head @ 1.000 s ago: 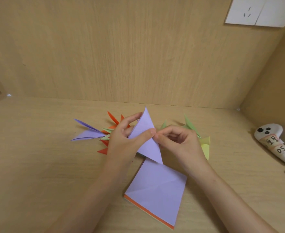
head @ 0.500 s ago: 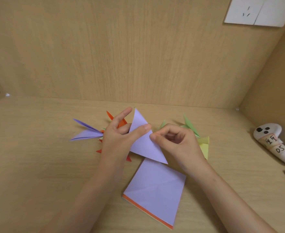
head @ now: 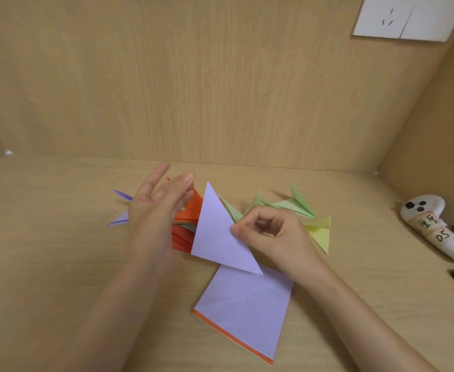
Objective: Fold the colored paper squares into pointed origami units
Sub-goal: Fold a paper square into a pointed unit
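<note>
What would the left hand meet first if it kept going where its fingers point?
Likely the wooden back wall. The open left hand points away, slightly right; beyond its fingertips only bare table shows. The orange units lie beside it, not ahead. Depth is unclear.

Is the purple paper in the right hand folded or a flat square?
Folded. The purple paper is a triangle with a sharp top point, unlike the square sheets lying below it. The right hand pinches its edge.

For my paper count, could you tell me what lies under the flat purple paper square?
An orange paper edge shows beneath the flat purple paper square; any further sheets are covered.
</note>
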